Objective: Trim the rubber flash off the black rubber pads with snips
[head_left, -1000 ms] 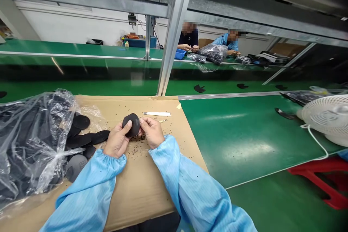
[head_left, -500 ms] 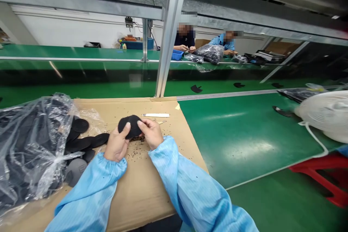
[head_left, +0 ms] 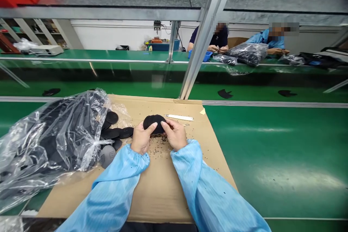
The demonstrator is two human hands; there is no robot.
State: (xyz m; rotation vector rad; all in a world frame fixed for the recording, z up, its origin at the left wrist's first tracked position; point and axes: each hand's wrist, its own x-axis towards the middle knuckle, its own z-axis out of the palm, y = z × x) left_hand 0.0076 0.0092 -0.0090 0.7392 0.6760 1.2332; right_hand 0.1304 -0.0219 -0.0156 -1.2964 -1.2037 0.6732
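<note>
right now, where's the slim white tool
In the head view, the slim white tool lies on the brown cardboard sheet, just beyond the right hand.

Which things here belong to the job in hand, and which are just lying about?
Likely in the job:
- black pad, in left hand and right hand
- loose black pads
- clear plastic bag
- cardboard sheet
- slim white tool, perhaps

Apparently lying about:
- pale yellow scrap
- blue bin, farther back

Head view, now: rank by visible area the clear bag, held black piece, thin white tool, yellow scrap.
1. Clear bag
2. Held black piece, partly covered by fingers
3. Thin white tool, long but narrow
4. Yellow scrap
</note>
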